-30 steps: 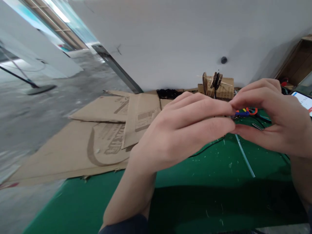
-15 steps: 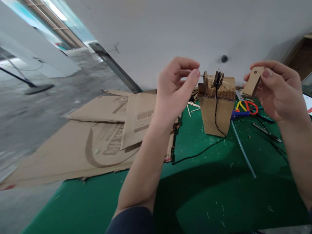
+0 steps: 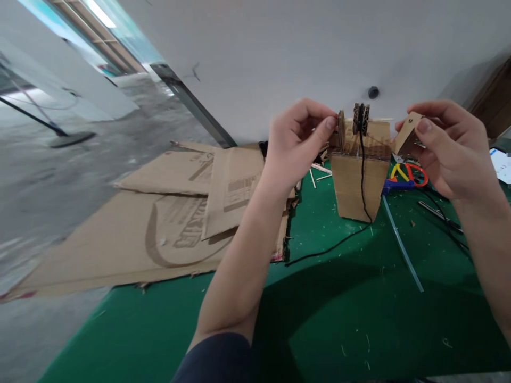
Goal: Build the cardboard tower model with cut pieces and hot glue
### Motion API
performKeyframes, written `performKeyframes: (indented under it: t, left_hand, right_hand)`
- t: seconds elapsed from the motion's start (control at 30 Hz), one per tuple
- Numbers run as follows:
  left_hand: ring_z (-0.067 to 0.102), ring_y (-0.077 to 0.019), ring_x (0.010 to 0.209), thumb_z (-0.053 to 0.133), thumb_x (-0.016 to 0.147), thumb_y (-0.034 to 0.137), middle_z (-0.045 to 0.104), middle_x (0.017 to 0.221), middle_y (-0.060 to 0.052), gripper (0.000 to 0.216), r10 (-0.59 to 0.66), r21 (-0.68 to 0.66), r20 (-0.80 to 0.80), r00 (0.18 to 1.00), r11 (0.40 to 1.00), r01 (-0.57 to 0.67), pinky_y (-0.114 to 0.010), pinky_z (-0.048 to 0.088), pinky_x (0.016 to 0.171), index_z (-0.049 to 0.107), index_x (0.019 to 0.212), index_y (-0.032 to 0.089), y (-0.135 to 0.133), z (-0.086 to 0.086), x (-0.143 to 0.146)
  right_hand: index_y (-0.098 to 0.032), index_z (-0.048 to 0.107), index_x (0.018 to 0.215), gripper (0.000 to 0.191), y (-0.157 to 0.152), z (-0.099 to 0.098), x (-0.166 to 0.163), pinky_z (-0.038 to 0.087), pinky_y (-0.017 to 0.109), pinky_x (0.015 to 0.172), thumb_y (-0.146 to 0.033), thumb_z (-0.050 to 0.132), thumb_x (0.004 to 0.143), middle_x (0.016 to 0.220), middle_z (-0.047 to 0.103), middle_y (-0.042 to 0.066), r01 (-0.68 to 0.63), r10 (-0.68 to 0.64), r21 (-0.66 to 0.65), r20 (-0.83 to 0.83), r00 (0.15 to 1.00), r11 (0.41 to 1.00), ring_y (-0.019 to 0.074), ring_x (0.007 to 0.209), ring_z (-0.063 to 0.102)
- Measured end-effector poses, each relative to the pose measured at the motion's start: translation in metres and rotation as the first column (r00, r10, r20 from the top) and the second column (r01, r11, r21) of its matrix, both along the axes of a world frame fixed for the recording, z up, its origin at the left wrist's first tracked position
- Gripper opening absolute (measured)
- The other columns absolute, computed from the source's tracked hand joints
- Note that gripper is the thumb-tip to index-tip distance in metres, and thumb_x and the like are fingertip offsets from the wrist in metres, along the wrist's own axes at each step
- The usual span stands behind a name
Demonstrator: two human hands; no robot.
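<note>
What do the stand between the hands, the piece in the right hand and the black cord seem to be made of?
Stand and piece: brown cardboard, matte, seemingly corrugated, with raw cut edges. Cord: thin, black, limp; string or fine wire, too thin to tell.

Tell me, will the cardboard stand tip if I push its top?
Probably: the stand, pinched at top by left fingers, is tall, narrower at its base, thin cardboard, so likely light. Its black string trails loose on the mat, likely floppy, may snag.
</note>
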State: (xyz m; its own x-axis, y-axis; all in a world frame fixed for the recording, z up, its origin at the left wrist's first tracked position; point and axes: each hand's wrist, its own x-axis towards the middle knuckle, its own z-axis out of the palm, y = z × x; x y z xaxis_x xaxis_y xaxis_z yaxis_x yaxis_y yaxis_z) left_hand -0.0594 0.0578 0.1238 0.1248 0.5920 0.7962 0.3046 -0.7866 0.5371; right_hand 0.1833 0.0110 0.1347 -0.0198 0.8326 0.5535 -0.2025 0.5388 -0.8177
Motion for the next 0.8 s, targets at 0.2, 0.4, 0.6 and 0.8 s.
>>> performKeyframes:
  t: [0.2, 0.4, 0.6, 0.8]
  left_hand:
    - [0.074, -0.0177, 0.081, 0.062, 0.092, 0.068, 0.069, 0.081, -0.002, 0.045, 0.005, -0.001, 0.0, 1.0, 1.0, -0.005, -0.028, 0.061, 0.069, 0.069, 0.094, 0.024, 0.009, -0.005, -0.002]
    - [0.074, -0.0177, 0.079, 0.063, 0.09, 0.07, 0.068, 0.078, -0.002, 0.046, 0.004, -0.006, 0.013, 1.0, 1.0, -0.004, -0.028, 0.061, 0.068, 0.069, 0.092, 0.024, 0.012, -0.005, -0.003]
    - [0.073, -0.0173, 0.078, 0.064, 0.089, 0.07, 0.068, 0.077, -0.002, 0.047, 0.002, -0.002, 0.031, 1.0, 1.0, -0.002, -0.028, 0.06, 0.067, 0.071, 0.09, 0.024, 0.009, -0.004, 0.0]
    - [0.072, -0.0168, 0.078, 0.063, 0.09, 0.071, 0.069, 0.079, -0.002, 0.047, 0.005, 0.001, 0.012, 1.0, 1.0, -0.005, -0.028, 0.059, 0.067, 0.069, 0.09, 0.024, 0.007, -0.003, -0.001]
  right_hand:
    - [-0.029, 0.078, 0.097, 0.02, 0.006, -0.006, -0.006, 0.062, 0.042, 0.088, -0.038, 0.086, 0.081, 0.093, 0.078, 0.002, -0.001, 0.001, 0.025, 0.015, 1.0, 1.0, 0.0204, 0.089, 0.073]
    - [-0.03, 0.079, 0.099, 0.017, 0.009, -0.009, -0.012, 0.061, 0.043, 0.094, -0.035, 0.085, 0.083, 0.095, 0.078, 0.002, -0.009, 0.009, 0.026, -0.012, 1.0, 1.0, 0.0213, 0.094, 0.073]
    - [-0.031, 0.079, 0.1, 0.019, 0.007, -0.008, -0.016, 0.062, 0.044, 0.093, -0.04, 0.084, 0.084, 0.096, 0.078, 0.001, 0.039, -0.039, 0.044, 0.005, 0.999, 0.998, 0.0227, 0.097, 0.074]
    - [-0.036, 0.075, 0.107, 0.031, 0.011, -0.011, -0.012, 0.063, 0.047, 0.093, -0.055, 0.081, 0.082, 0.105, 0.078, 0.0, 0.113, -0.119, 0.046, 0.143, 0.983, 0.992, 0.0268, 0.108, 0.072]
